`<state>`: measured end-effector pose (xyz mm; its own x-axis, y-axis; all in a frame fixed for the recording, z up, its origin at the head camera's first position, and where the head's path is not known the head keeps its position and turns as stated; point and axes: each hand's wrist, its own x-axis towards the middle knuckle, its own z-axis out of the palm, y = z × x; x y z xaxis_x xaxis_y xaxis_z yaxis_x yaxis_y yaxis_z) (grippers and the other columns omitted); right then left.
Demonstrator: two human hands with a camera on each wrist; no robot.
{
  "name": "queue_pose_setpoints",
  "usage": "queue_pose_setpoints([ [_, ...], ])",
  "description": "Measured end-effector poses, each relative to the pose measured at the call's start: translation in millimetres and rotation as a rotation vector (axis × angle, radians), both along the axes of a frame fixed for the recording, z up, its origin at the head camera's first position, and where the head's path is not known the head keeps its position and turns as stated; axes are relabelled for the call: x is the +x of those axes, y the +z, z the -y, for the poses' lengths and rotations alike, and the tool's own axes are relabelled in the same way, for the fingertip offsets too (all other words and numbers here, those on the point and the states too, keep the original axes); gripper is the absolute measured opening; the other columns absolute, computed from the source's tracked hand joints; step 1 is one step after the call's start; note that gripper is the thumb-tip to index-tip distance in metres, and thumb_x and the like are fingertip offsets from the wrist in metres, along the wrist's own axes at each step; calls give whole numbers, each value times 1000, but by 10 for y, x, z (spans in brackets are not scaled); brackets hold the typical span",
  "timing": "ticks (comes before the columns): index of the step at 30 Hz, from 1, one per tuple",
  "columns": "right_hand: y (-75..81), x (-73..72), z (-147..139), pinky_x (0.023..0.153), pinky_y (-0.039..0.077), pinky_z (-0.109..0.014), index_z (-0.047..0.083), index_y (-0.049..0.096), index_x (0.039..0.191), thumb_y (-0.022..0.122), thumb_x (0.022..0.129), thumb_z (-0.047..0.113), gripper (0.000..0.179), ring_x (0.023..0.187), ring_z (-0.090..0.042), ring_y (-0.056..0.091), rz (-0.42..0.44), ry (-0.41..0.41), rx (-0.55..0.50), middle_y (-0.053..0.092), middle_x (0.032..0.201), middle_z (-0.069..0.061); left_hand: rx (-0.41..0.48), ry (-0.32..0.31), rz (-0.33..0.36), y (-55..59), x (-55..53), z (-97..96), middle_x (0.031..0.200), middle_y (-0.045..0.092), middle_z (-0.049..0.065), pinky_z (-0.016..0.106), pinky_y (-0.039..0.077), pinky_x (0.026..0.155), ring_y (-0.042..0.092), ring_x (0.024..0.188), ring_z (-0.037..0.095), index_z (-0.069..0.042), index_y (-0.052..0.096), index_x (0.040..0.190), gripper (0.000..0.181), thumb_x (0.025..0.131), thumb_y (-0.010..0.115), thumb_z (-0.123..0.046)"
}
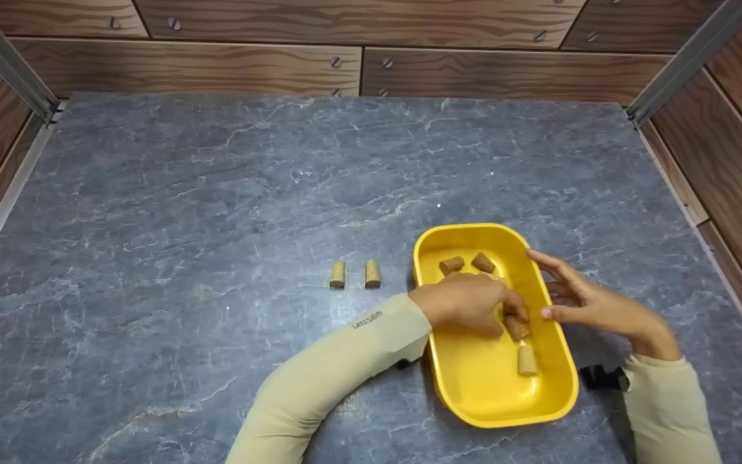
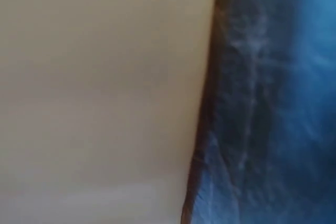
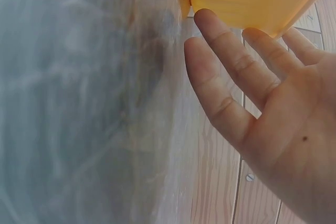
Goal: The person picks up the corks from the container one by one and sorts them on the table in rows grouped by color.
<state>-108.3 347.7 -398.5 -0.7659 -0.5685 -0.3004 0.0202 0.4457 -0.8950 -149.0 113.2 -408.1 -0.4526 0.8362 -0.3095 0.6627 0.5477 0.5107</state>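
My left hand (image 1: 471, 303) reaches over the left rim into a yellow plastic tray (image 1: 500, 420). Its thumb and curled forefinger close around one end of a brown cork (image 1: 516, 327) near the tray's right wall. A paler cork (image 1: 527, 360) lies just below that one, and two more corks, one on the left (image 1: 451, 265) and one on the right (image 1: 484, 262), lie toward the far end. Against the tray's right side, my right hand (image 1: 593, 309) rests with fairly straight fingers (image 3: 226, 40), thumb tip at the rim. The left wrist view holds only blurred sleeve and tabletop.
Left of the tray, two corks stand side by side on the grey marbled table (image 1: 216, 193), a left one (image 1: 337, 274) and a right one (image 1: 372, 274). Wood-patterned panels (image 1: 248, 67) border the table at the back and sides, with metal posts (image 1: 680, 64) at the back corners.
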Motion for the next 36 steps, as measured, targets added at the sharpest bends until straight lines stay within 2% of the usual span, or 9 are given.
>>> queue_pose_setpoints([
  [5, -6, 1, -6, 89, 51, -25, 17, 5, 156, 54, 96, 3, 78, 118, 5, 51, -2, 2, -3, 20, 149, -37, -10, -46, -14, -5, 10, -15, 120, 62, -22, 37, 21, 90, 55, 97, 3, -46, 61, 120, 39, 86, 71, -30],
  [13, -11, -5, -15, 89, 52, -25, 16, 4, 156, 54, 96, 1, 79, 118, 4, 53, -9, 18, -21, 19, 148, -39, 27, -88, -48, -4, 20, -30, 104, 61, -18, 23, 40, 76, 55, 91, 5, -34, 65, 104, 13, 90, 67, -36],
  [15, -12, -5, -14, 89, 52, -25, 16, 4, 156, 54, 96, 1, 79, 118, 4, 53, -10, 16, -19, 19, 148, -39, 30, -99, -43, -8, 21, -27, 103, 59, -17, 22, 41, 75, 55, 89, 6, -33, 64, 102, 13, 90, 66, -38],
  [20, -17, -5, -8, 89, 52, -25, 16, 5, 156, 55, 95, 2, 79, 118, 4, 53, -18, 8, -14, 20, 149, -38, 36, -124, -10, -13, 15, -18, 110, 58, -17, 19, 41, 78, 53, 92, 5, -31, 65, 102, 13, 89, 69, -30],
  [23, -15, -10, -3, 90, 52, -25, 15, 5, 155, 55, 95, 1, 79, 118, 4, 53, -19, 10, -16, 19, 149, -38, 17, -107, 4, -9, 15, -15, 114, 59, -18, 22, 35, 87, 53, 97, 3, -33, 66, 104, 21, 85, 74, -27],
  [25, -11, -14, -3, 89, 52, -25, 16, 4, 155, 55, 95, 2, 80, 118, 5, 52, -10, 12, -21, 17, 149, -39, -5, -72, 13, -5, 19, -15, 109, 64, -23, 28, 28, 93, 54, 98, 2, -35, 66, 104, 27, 81, 78, -29],
  [29, -9, -20, -6, 89, 52, -26, 16, 2, 156, 53, 96, 1, 80, 120, 4, 52, 5, 29, -43, 15, 149, -40, -32, 7, -35, 12, 41, -14, 91, 64, -26, 42, 20, 95, 52, 94, 6, -37, 64, 97, 29, 74, 81, -42],
  [33, -7, -15, -12, 90, 52, -26, 17, 2, 156, 53, 96, 1, 80, 119, 4, 52, 9, 29, -43, 16, 148, -40, -39, 46, -103, 35, 55, -19, 82, 59, -21, 46, 25, 93, 50, 87, 9, -33, 60, 85, 34, 69, 78, -57],
  [36, -6, -2, -14, 90, 52, -25, 17, 4, 156, 54, 96, 2, 80, 118, 5, 53, 4, 14, -20, 19, 148, -39, -49, 46, -148, 42, 65, -35, 78, 59, -19, 46, 30, 89, 51, 83, 9, -31, 58, 79, 39, 67, 75, -65],
])
